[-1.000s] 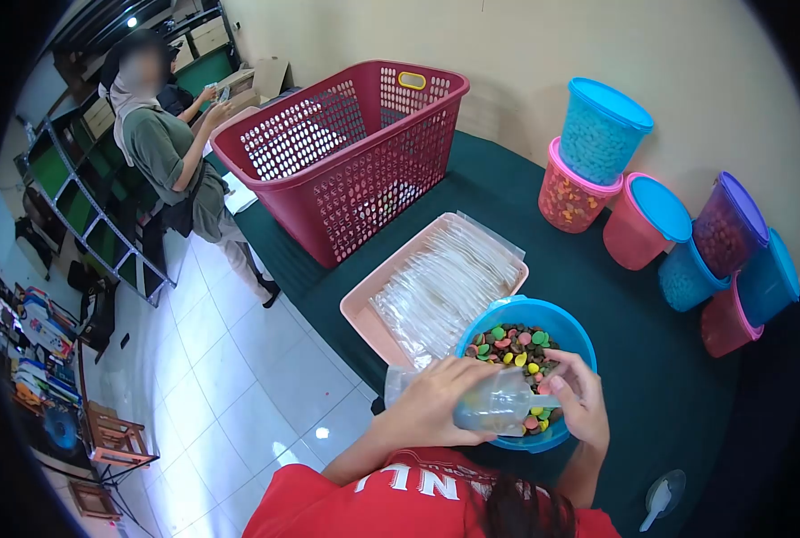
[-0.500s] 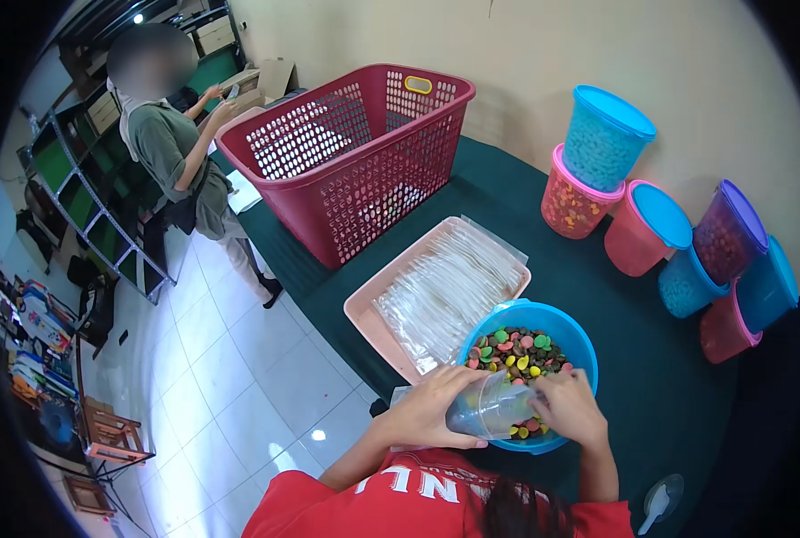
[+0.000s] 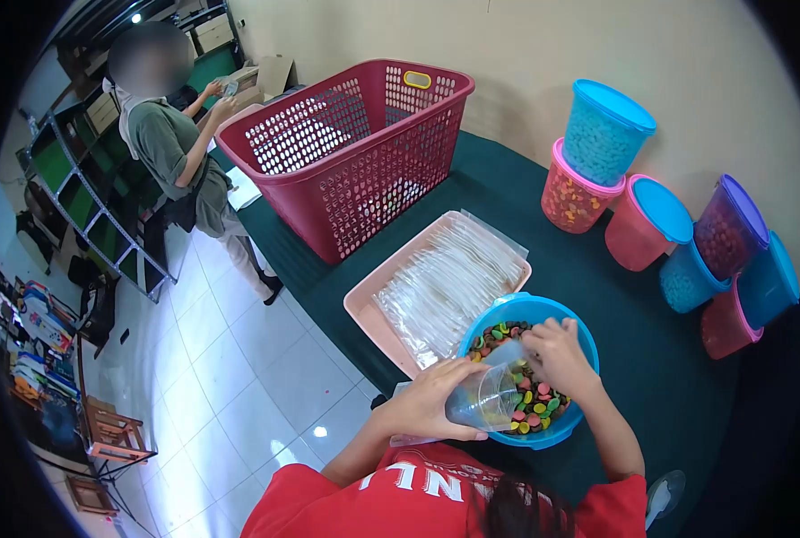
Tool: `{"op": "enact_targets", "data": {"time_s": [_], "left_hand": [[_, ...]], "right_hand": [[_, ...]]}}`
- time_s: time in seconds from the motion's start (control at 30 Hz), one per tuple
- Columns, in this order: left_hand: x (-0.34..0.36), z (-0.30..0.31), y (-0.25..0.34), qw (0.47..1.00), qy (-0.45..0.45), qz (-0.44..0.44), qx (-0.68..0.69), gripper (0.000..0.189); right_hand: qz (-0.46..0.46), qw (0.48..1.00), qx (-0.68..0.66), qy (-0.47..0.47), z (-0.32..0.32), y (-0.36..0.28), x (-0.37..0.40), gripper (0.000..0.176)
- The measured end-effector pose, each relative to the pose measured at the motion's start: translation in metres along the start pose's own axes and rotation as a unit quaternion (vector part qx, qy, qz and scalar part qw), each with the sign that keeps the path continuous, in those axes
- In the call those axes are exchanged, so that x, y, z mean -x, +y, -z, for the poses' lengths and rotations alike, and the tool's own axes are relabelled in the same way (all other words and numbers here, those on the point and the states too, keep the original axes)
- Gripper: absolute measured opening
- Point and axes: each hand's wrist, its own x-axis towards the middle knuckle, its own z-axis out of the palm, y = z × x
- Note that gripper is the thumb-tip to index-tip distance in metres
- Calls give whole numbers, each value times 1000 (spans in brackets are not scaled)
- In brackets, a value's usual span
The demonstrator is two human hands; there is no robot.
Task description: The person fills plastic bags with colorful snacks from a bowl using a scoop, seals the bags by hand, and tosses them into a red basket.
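A clear plastic cup (image 3: 484, 400) lies tilted in my left hand (image 3: 431, 402), with its mouth facing into a blue tub (image 3: 588, 350). Thin clear film shows around the cup's rim. Colourful round candies (image 3: 536, 405) in green, yellow, pink and brown fill the tub. Over them, my right hand (image 3: 561, 357) is closed with its fingers curled beside the cup's mouth. What those fingers hold is hidden. Just behind the tub, a pink tray (image 3: 364, 300) carries a stack of clear plastic bags (image 3: 449, 287).
A maroon laundry basket (image 3: 301, 202) stands on the green-covered table (image 3: 543, 269). Several lidded tubs (image 3: 647, 224) line the wall at right, some stacked. A small clear dish with a white spoon (image 3: 660, 498) sits at lower right. Another person (image 3: 171, 148) stands at far left, handling something small.
My right hand has moved up and away from me, from the tub's right side to beside the cup's mouth. My left hand keeps the cup in nearly the same place, turned slightly.
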Motion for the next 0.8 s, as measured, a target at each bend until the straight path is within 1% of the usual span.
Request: {"op": "enact_targets", "data": {"time_s": [0.07, 0.1, 0.13, 0.2, 0.23, 0.3, 0.33, 0.4, 0.43, 0.5, 0.57, 0.63, 0.67, 0.73, 0.77, 0.8], "left_hand": [[0, 1, 0, 1000, 6, -4, 1, 77], [0, 2, 1, 1000, -3, 3, 8, 78], [0, 3, 2, 1000, -11, 10, 16, 78], [1, 1, 1, 1000, -8, 8, 16, 78], [1, 1, 0, 1000, -4, 5, 14, 78], [2, 1, 0, 1000, -5, 7, 11, 79], [3, 1, 0, 1000, -7, 8, 9, 79], [3, 1, 0, 1000, -7, 8, 8, 79], [3, 1, 0, 1000, -8, 8, 7, 79], [5, 1, -1, 1000, -13, 11, 12, 80], [3, 3, -1, 1000, -22, 8, 17, 81], [3, 10, -3, 995, -15, -16, 95, 86], [2, 17, 0, 995, -22, -20, 97, 86], [1, 32, 9, 987, 47, -98, 118, 84], [3, 33, 6, 977, 75, -126, 155, 88], [2, 32, 7, 977, 69, -127, 156, 88]], "right_hand": [[27, 986, -122, -108, -3, -3, 3, 10], [26, 982, -125, -142, 3, -5, 2, 9], [27, 981, -126, -142, 4, -3, 1, 9], [22, 968, -170, -185, 6, 2, 2, 9], [23, 968, -170, -185, 6, 5, 2, 9], [11, 954, -180, -241, 6, 11, 2, 12], [12, 954, -179, -241, 7, 14, 3, 12], [-18, 932, -219, -289, 8, 19, 5, 16], [-19, 932, -219, -289, 9, 20, 6, 16], [-35, 915, -214, -340, 12, 23, 7, 20], [-52, 908, -207, -361, 13, 22, 8, 22], [-73, 900, -199, -380, 9, 21, 13, 29], [-81, 900, -199, -380, 7, 24, 16, 29], [-81, 895, -269, -348, 5, 28, 21, 28], [-72, 904, -275, -319, 9, 27, 21, 28], [-77, 904, -277, -316, 19, 26, 19, 28]]}}
